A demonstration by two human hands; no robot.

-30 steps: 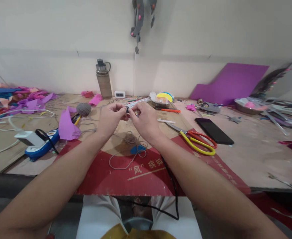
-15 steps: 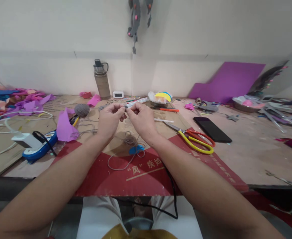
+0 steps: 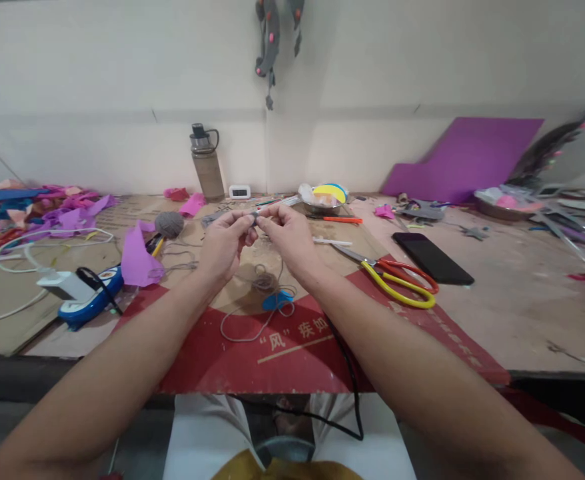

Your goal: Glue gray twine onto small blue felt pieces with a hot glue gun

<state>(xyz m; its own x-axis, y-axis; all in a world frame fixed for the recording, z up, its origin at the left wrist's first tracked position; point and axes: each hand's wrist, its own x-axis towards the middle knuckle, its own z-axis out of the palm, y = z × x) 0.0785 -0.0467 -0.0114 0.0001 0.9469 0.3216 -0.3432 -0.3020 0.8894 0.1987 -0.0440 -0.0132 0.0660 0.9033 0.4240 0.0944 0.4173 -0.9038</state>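
Observation:
My left hand (image 3: 226,241) and my right hand (image 3: 288,235) meet above the middle of the table, fingertips pinched together. Between them is a small dark grey piece (image 3: 254,217), mostly covered by the fingers; it resembles felt, but its exact shape is hidden. Grey yarn (image 3: 264,281) lies in a loose tangle below the hands, with a strand rising toward my right hand. Part of the yarn crosses a small blue scrap (image 3: 277,301). Left of my left hand sits a ball of grey yarn (image 3: 169,225).
Scissors (image 3: 397,273) with red and yellow handles and a black phone (image 3: 432,258) lie to the right. A blue power strip (image 3: 90,300) with a charger and a purple felt scrap (image 3: 140,257) are at left. A bottle (image 3: 207,167) stands by the wall.
The whole view has shifted slightly, so things appear a little farther right. Both hands keep their pinch on the small grey piece, with only slight finger movement.

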